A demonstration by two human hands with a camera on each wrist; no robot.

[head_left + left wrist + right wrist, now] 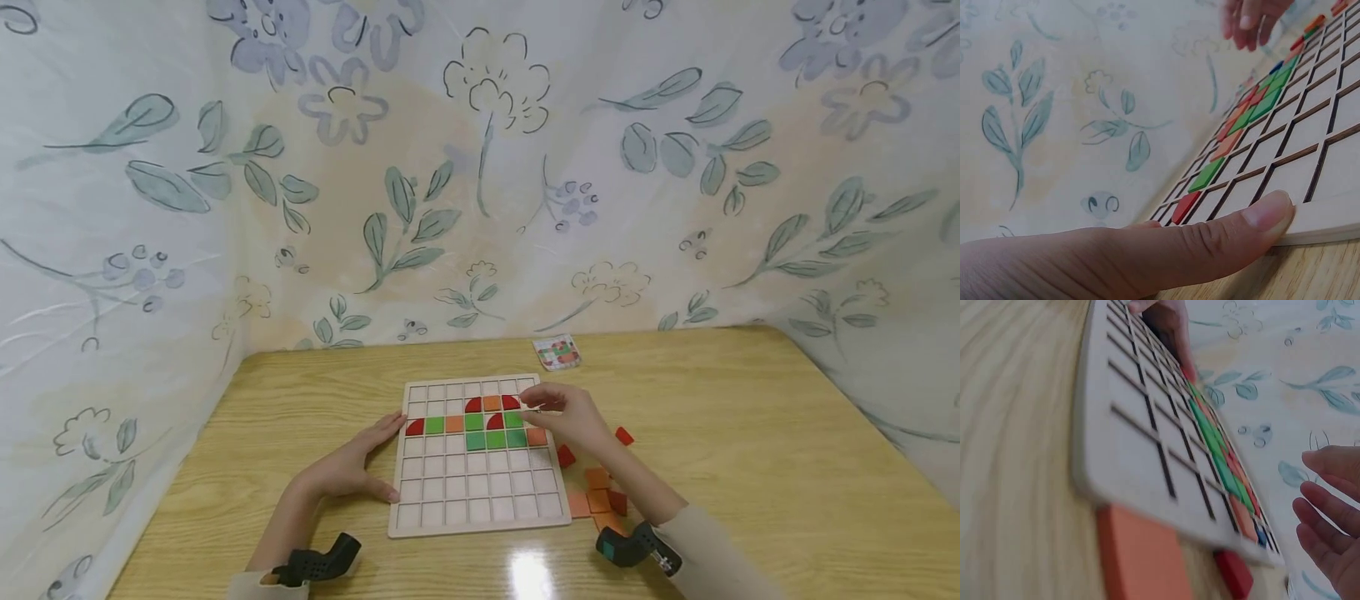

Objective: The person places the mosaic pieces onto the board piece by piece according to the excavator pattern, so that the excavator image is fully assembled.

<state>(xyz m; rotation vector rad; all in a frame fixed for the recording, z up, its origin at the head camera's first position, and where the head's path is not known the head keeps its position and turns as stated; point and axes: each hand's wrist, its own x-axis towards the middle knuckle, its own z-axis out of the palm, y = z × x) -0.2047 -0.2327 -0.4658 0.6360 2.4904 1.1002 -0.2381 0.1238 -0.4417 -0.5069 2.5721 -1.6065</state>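
- We see the right hand (573, 417) above the board's far right corner, its thumb and fingers parted in the right wrist view.
- The left hand (348, 462) is spread along the board's left edge; the left wrist view shows its thumb lying on the rim.
- Both wrist views show us a blue tile (1262, 537) in the board near its right edge; from the head, the right hand largely covers that spot.
- Loose orange tiles (597, 478) and red tiles (624, 436) lie right of the board, near the right forearm; a black wrist camera (628, 546) overlaps the nearest orange one.
- Beyond the board we find a small picture card (557, 353) on the wooden table (300, 383), with a flowered cloth (495, 167) behind.
- The board (480, 529) lies flat between the hands, pale and gridded; its far half carries green and orange squares and red pieces with curved edges.
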